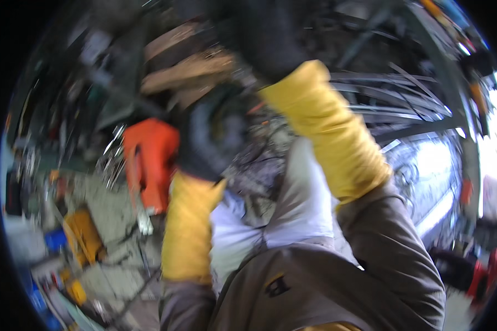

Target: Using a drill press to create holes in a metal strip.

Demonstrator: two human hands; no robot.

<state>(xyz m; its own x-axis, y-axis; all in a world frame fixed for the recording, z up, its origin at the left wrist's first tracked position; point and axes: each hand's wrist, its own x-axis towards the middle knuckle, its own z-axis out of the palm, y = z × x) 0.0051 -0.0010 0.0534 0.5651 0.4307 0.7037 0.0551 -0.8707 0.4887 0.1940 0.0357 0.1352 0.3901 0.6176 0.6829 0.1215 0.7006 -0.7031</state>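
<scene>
My left hand (pixel 211 135) wears a dark glove with a long yellow cuff and is in front of my knees, its fingers curled. Motion blur hides what, if anything, is in them. Farther off and to the right, my right hand (pixel 270 47) reaches forward in a black glove and yellow cuff. Its fingers melt into the dark background, so their shape is lost. Right beside my left hand is an orange-red case-like object (pixel 152 163). Brown blocks (pixel 190 71), perhaps wood, lie just beyond that hand.
Long thin metal strips (pixel 392 105) lie to the right, near a steel frame (pixel 458 118). A yellow-orange object (pixel 84 234) and a blue one (pixel 55 240) are at the lower left. A red and black tool (pixel 477 276) sits at the lower right.
</scene>
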